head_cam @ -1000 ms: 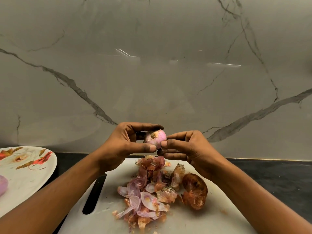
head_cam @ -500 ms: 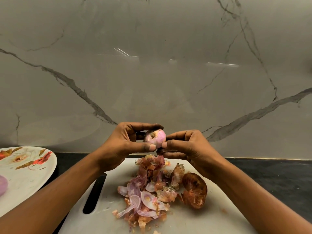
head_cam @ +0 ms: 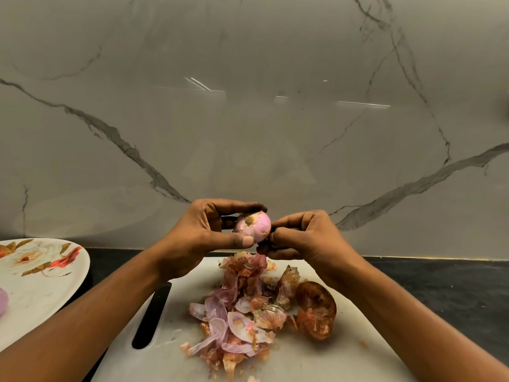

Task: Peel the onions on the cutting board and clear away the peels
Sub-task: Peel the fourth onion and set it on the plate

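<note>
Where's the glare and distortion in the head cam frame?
Head view: streaky light reflections on the marble backsplash; same view, wide-angle stretch enlarges the forearms at the bottom edge; dim warm light, soft shadows under the peels; onion and cutting board are sharp.

Pink onion [head_cam: 254,226], mostly peeled, root end facing the camera: held above the far edge of the white cutting board [head_cam: 316,359]. Peel pile [head_cam: 242,307]: mid-board. Brown-skinned onion [head_cam: 316,310]: touching the pile's right side.

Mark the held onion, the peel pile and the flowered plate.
held onion [head_cam: 254,226]: head view, its pink peeled side.
peel pile [head_cam: 242,312]: head view, middle of the heap.
flowered plate [head_cam: 49,293]: head view, bare white part.
</note>
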Motion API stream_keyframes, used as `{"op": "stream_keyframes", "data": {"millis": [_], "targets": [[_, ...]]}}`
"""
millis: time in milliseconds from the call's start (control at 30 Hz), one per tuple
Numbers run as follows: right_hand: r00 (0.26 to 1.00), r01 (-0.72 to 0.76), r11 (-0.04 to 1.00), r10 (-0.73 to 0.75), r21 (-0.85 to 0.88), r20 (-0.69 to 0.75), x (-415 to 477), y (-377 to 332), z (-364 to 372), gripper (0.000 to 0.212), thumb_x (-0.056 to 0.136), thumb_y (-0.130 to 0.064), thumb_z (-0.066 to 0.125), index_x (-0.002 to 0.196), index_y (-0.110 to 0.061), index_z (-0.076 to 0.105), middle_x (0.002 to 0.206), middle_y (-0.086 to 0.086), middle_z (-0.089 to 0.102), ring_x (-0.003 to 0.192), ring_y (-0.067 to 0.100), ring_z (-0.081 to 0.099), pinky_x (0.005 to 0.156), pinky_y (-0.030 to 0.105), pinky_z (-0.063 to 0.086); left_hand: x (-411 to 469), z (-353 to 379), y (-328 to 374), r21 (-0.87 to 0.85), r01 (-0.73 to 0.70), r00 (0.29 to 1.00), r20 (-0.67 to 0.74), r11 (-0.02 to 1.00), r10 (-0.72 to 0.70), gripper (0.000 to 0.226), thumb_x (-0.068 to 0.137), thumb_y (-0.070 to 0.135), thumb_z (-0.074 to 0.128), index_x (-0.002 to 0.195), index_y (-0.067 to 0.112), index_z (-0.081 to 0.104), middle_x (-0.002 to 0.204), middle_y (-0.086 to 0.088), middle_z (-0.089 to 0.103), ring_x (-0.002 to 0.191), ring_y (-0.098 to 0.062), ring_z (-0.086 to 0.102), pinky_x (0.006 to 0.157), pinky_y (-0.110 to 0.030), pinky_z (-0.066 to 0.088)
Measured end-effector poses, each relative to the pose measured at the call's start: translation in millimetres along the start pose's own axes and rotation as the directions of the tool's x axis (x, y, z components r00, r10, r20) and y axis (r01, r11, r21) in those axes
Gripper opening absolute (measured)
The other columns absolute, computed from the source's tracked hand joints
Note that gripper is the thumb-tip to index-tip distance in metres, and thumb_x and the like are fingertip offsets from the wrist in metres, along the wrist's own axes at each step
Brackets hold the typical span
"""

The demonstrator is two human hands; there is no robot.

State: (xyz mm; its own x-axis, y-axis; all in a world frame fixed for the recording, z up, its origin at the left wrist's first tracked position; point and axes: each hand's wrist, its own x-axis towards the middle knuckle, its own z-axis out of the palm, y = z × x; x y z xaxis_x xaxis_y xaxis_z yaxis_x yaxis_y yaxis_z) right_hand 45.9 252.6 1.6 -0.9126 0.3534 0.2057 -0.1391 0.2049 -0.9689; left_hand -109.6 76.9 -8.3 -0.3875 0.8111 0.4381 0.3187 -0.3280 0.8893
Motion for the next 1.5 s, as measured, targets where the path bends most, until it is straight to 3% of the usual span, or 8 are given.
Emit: {"op": "stream_keyframes", "data": {"millis": [200, 433, 567, 800, 933, 1033, 1167, 1500], "targets": [[0.997, -0.056, 0.997, 0.053, 0.044, 0.065, -0.9, -2.4, 1.0, 0.016, 0.092, -0.005, 0.077, 0.106, 0.002, 0.079, 0.102, 0.022, 0.080, 0.096, 0.035, 0.080, 0.086, 0.036, 0.066, -0.7, -2.0, -0.8, 0.071, 0.008, 1.000, -0.019, 0.997, -0.007, 0.061, 0.072, -0.002, 0.085, 0.130, 0.009, 0.071, 0.128, -0.009, 0.075, 0.118, -0.032, 0.072, 0.094, -0.044, 0.062], [1.000, -0.028, 0.999, 0.029, -0.018, 0.006, -1.0, 0.7, 2.7, 0.014, 0.089, 0.003, 0.077, 0.103, 0.002, 0.077, 0.093, 0.019, 0.081, 0.088, 0.032, 0.081, 0.082, 0.034, 0.067, -0.2, -0.4, -3.0, 0.112, -0.004, 1.000, -0.007, 0.994, 0.005, 0.060, 0.074, -0.003, 0.086, 0.131, 0.009, 0.072, 0.129, -0.009, 0.074, 0.121, -0.031, 0.070, 0.096, -0.046, 0.061], [1.000, -0.003, 1.000, 0.003, -0.027, -0.004, -0.7, 1.3, 2.6, 0.013, 0.090, 0.002, 0.077, 0.103, 0.001, 0.078, 0.090, 0.019, 0.081, 0.087, 0.032, 0.081, 0.080, 0.033, 0.066, -0.8, -0.4, -3.2, 0.054, 0.011, 1.000, -0.006, 0.998, -0.011, 0.061, 0.074, -0.002, 0.086, 0.132, 0.008, 0.071, 0.130, -0.011, 0.074, 0.120, -0.033, 0.071, 0.095, -0.052, 0.061], [1.000, -0.015, 1.000, 0.015, 0.007, 0.005, -0.1, -0.3, 2.2, 0.013, 0.095, 0.006, 0.069, 0.104, 0.001, 0.077, 0.092, 0.020, 0.081, 0.088, 0.031, 0.081, 0.081, 0.034, 0.067, 0.9, -2.9, -2.7, -0.007, 0.021, 1.000, -0.014, 1.000, -0.021, 0.057, 0.078, 0.003, 0.081, 0.133, 0.009, 0.069, 0.131, -0.010, 0.073, 0.118, -0.032, 0.072, 0.095, -0.039, 0.062], [0.999, -0.050, 0.998, 0.050, 0.026, 0.009, 1.1, -1.4, -1.3, 0.014, 0.096, 0.005, 0.068, 0.107, 0.002, 0.077, 0.096, 0.020, 0.081, 0.089, 0.034, 0.081, 0.079, 0.035, 0.067, 0.8, -2.2, -3.4, 0.014, 0.042, 0.998, -0.037, 0.999, -0.042, 0.059, 0.077, 0.006, 0.086, 0.133, 0.013, 0.069, 0.130, -0.007, 0.074, 0.116, -0.030, 0.073, 0.096, -0.040, 0.062], [1.000, -0.020, 0.999, 0.020, -0.050, -0.005, 1.4, -2.9, -4.9, 0.016, 0.094, -0.002, 0.075, 0.109, 0.002, 0.077, 0.095, 0.020, 0.081, 0.089, 0.033, 0.081, 0.083, 0.040, 0.067, 2.4, -2.8, -3.1, 0.050, 0.035, 0.994, -0.105, 0.998, -0.030, 0.060, 0.073, 0.007, 0.088, 0.131, 0.013, 0.071, 0.124, -0.006, 0.076, 0.112, -0.030, 0.075, 0.092, -0.038, 0.063], [0.993, 0.108, 0.962, -0.118, -0.250, -0.026, 1.2, 1.4, -0.6, 0.016, 0.089, -0.009, 0.083, 0.105, -0.006, 0.081, 0.087, 0.011, 0.082, 0.082, 0.024, 0.081, 0.078, 0.036, 0.067, 1.6, -1.3, -3.1, 0.096, 0.030, 0.992, -0.126, 0.995, -0.018, 0.060, 0.071, 0.010, 0.088, 0.129, 0.013, 0.072, 0.120, -0.007, 0.078, 0.108, -0.029, 0.076, 0.089, -0.035, 0.063], [0.966, 0.205, 0.844, -0.256, -0.496, -0.036, 0.1, 4.0, -2.2, 0.005, 0.093, -0.011, 0.079, 0.096, -0.012, 0.083, 0.082, 0.001, 0.080, 0.074, 0.012, 0.079, 0.075, 0.035, 0.068, -0.9, 1.2, 2.6, 0.201, 0.049, 0.993, -0.115, 0.978, -0.026, 0.055, 0.071, 0.005, 0.090, 0.123, 0.014, 0.076, 0.115, -0.002, 0.080, 0.103, -0.024, 0.077, 0.082, -0.031, 0.064]]}}
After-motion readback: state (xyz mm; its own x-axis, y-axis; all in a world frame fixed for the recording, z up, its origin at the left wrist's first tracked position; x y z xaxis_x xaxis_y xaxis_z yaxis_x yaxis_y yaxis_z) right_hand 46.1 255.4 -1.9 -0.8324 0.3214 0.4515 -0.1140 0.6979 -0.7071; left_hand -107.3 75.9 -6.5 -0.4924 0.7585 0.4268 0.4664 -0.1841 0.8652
